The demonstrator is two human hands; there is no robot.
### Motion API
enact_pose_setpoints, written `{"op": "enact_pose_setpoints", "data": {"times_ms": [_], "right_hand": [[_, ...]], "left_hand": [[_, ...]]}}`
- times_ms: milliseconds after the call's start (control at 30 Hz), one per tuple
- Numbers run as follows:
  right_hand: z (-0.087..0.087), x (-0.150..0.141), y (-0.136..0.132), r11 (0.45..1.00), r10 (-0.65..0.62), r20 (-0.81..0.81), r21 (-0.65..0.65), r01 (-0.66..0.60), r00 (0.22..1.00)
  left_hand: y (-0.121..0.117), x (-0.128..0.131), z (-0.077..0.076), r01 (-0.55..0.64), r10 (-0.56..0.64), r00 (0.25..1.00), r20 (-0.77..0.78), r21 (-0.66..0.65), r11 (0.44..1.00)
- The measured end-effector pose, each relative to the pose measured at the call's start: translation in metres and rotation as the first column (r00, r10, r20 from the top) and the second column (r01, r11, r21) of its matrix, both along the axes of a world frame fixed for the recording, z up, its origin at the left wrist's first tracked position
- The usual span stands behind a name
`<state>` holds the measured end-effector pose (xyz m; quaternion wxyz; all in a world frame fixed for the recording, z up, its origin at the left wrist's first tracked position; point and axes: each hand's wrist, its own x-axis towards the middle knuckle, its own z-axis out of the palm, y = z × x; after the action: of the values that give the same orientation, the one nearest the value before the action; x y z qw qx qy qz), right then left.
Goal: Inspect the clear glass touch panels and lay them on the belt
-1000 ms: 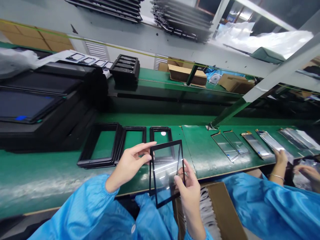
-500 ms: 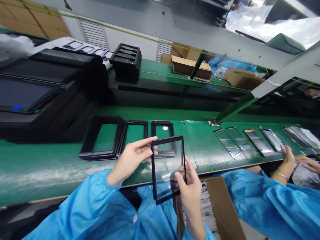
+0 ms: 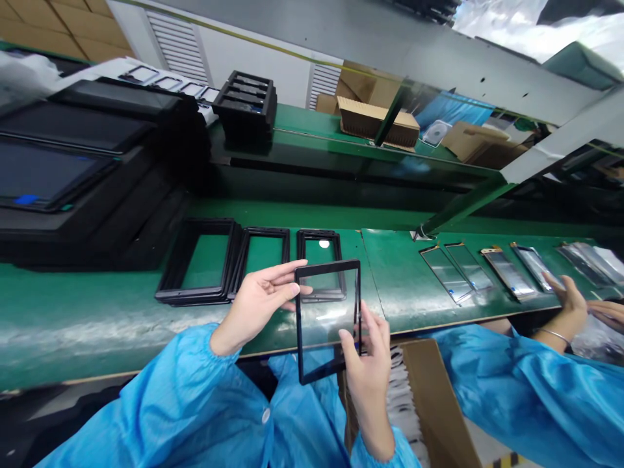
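Note:
A clear glass touch panel with a black border (image 3: 328, 375) is held up between my hands, in front of the bench edge. My left hand (image 3: 260, 302) pinches its upper left edge between thumb and fingers. Gripping the lower right edge is my right hand (image 3: 368, 364), its thumb on the near face and its fingers behind. Through the glass I see part of a stack of black frames (image 3: 342, 279). Two more frame stacks, a middle one (image 3: 266, 232) and a larger left one (image 3: 168, 294), lie beside it on the green bench (image 3: 97, 312).
Piled black trays with dark screens (image 3: 73, 175) stand at the left. Rightward lie several glass panels (image 3: 446, 276), near a co-worker's hand (image 3: 568, 302) and blue sleeve (image 3: 526, 383). A slanted post (image 3: 463, 205) rises from the bench. Below my right hand is an open carton (image 3: 431, 396).
The view has shifted slightly. The panel stays in both my hands and is tilted a little differently. The co-worker's hand has moved slightly at the right.

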<state>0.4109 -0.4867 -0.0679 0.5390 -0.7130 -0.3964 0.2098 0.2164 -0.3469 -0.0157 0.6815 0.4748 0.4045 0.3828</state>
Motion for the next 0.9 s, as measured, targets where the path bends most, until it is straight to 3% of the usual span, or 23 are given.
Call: {"op": "enact_pose_setpoints", "data": {"times_ms": [67, 100, 167, 233, 300, 567, 633, 733, 800, 833, 900], "right_hand": [[0.010, 0.007, 0.006, 0.998, -0.027, 0.119, 0.054, 0.021, 0.993], [0.017, 0.011, 0.011, 0.997, -0.014, 0.089, 0.082, 0.007, 0.996], [0.031, 0.021, 0.020, 0.990, 0.095, -0.105, 0.118, -0.082, 0.990], [0.044, 0.030, 0.028, 0.978, 0.198, -0.297, 0.129, -0.166, 0.934], [0.053, 0.033, 0.033, 0.974, 0.222, -0.377, 0.135, -0.183, 0.899], [0.064, 0.020, 0.031, 0.984, 0.139, -0.417, 0.160, -0.078, 0.898], [0.065, 0.017, 0.032, 0.984, 0.154, -0.414, 0.149, -0.100, 0.897], [0.065, 0.011, 0.036, 0.961, 0.277, -0.459, 0.115, -0.252, 0.844], [0.065, 0.011, 0.038, 0.929, 0.351, -0.534, 0.096, -0.358, 0.769], [0.064, 0.014, 0.037, 0.917, 0.364, -0.572, 0.084, -0.389, 0.735], [0.060, 0.028, 0.033, 0.909, 0.352, -0.615, 0.042, -0.416, 0.706]], "left_hand": [[-0.002, -0.001, 0.007, 0.006, -0.004, 0.999, -0.044, 0.040, 0.999], [-0.004, -0.001, 0.012, 0.020, -0.016, 0.997, -0.074, 0.058, 0.998], [-0.008, -0.002, 0.021, 0.059, -0.047, 0.989, -0.143, 0.083, 0.995], [-0.012, -0.004, 0.030, 0.091, -0.071, 0.977, -0.202, 0.094, 0.991], [-0.015, -0.006, 0.034, 0.112, -0.087, 0.971, -0.224, 0.102, 0.989], [-0.019, -0.017, 0.027, 0.156, -0.116, 0.948, -0.296, 0.113, 0.981], [-0.016, -0.014, 0.030, 0.218, -0.117, 0.925, -0.361, 0.253, 0.943], [-0.013, -0.005, 0.039, 0.424, -0.131, 0.835, -0.534, 0.474, 0.771], [-0.012, -0.001, 0.044, 0.579, -0.235, 0.746, -0.623, 0.434, 0.690], [-0.011, 0.000, 0.044, 0.626, -0.309, 0.712, -0.631, 0.369, 0.687], [-0.011, -0.001, 0.042, 0.611, -0.413, 0.721, -0.556, 0.230, 0.758]]}}
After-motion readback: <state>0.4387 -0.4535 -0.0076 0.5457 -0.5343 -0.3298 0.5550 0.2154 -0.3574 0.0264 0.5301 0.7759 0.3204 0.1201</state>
